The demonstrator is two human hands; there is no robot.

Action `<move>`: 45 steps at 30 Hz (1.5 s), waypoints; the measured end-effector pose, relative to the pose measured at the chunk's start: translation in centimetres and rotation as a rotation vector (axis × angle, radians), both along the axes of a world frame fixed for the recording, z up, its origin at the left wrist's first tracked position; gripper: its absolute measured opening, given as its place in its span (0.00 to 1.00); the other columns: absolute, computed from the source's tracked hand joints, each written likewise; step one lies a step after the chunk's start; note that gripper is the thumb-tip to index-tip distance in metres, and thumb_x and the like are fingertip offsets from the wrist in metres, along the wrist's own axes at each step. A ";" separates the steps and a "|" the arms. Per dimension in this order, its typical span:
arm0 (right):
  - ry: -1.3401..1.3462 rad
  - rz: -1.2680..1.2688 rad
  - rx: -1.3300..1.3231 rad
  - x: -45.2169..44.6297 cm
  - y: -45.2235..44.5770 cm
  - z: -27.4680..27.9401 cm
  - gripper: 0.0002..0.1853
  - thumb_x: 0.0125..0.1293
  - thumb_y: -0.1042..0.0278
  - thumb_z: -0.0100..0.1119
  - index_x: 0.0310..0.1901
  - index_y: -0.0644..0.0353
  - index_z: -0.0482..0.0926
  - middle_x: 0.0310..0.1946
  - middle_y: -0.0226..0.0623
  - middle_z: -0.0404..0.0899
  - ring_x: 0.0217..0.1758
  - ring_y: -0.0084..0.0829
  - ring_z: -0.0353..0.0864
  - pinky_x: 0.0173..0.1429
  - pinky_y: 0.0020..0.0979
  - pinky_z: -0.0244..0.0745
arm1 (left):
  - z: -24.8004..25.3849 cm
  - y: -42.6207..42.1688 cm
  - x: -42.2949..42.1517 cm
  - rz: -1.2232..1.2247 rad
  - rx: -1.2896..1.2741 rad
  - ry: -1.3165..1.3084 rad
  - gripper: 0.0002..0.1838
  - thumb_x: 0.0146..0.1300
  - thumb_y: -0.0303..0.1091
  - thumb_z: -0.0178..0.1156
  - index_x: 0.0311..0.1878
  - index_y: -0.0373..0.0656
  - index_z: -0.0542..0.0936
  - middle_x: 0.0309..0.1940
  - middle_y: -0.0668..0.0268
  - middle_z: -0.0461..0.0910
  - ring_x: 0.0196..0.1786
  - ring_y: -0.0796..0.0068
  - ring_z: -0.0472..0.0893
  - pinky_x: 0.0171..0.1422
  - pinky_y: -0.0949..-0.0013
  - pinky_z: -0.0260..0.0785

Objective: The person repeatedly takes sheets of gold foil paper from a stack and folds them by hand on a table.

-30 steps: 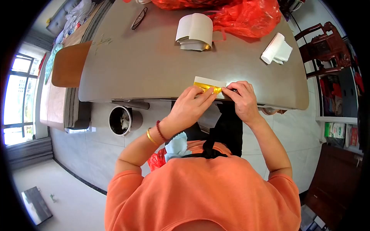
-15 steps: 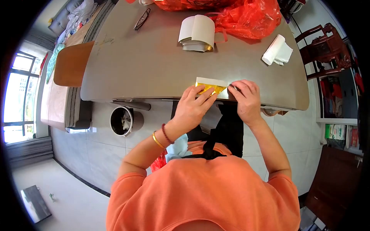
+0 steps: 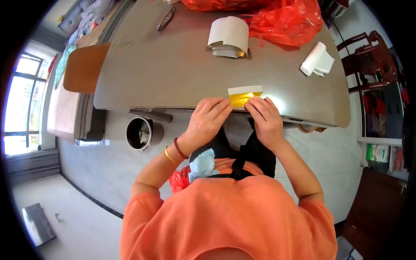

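A gold foil paper sheet (image 3: 239,100) with a white strip along its far side lies at the near edge of the table. My left hand (image 3: 208,118) has its fingers pressed together at the sheet's left edge. On the opposite side, my right hand (image 3: 266,120) pinches the right part of the sheet, its fingertips over the gold. The undersides of both thumbs are hidden. Farther back stands a curled stack of white-backed paper (image 3: 228,37), with a bit of gold showing at its lower corner.
Red plastic bags (image 3: 288,24) lie at the table's back. A white roll (image 3: 317,59) rests on the right, eyeglasses (image 3: 166,19) at the back left. A wooden chair (image 3: 86,68) adjoins the table's left side. A waste bin (image 3: 139,133) stands on the floor.
My left hand has drawn back left from on top of the gold sheet to its left edge. My right hand has come in onto the sheet's right part, uncovering more gold.
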State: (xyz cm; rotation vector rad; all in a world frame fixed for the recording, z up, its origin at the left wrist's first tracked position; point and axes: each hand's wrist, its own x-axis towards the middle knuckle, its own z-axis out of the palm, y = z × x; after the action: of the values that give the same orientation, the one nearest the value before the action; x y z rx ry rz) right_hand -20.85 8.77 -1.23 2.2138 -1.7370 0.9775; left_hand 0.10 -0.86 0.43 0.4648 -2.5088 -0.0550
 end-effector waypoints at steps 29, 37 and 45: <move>0.062 0.067 0.066 -0.7 0.2 -0.1 0.22 0.61 0.71 0.54 0.58 0.55 0.81 0.58 0.39 0.77 0.65 0.39 0.74 0.72 0.46 0.66 | 1.0 -2.7 -3.7 0.069 0.466 0.072 0.09 0.57 0.31 0.68 0.37 0.39 0.79 0.35 0.59 0.75 0.44 0.55 0.74 0.49 0.58 0.68; 0.060 0.016 0.059 0.2 0.2 0.2 0.20 0.59 0.72 0.55 0.55 0.56 0.82 0.56 0.39 0.78 0.63 0.39 0.75 0.71 0.47 0.66 | 1.0 -2.3 -4.3 0.165 0.461 0.102 0.11 0.57 0.31 0.68 0.41 0.40 0.79 0.39 0.59 0.75 0.46 0.55 0.74 0.51 0.58 0.69; -0.040 0.006 0.025 0.9 -0.6 1.4 0.14 0.57 0.72 0.58 0.46 0.58 0.82 0.43 0.36 0.78 0.49 0.40 0.78 0.55 0.43 0.74 | -0.4 -2.1 -4.7 0.215 0.344 0.128 0.10 0.59 0.30 0.65 0.43 0.40 0.79 0.41 0.58 0.75 0.47 0.53 0.74 0.54 0.57 0.69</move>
State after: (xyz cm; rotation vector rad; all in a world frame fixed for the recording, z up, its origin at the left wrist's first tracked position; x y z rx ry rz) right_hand -19.92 8.16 0.17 2.2309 -1.7696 1.0146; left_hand -4.58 -2.96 0.07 0.8396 -2.3141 -0.4240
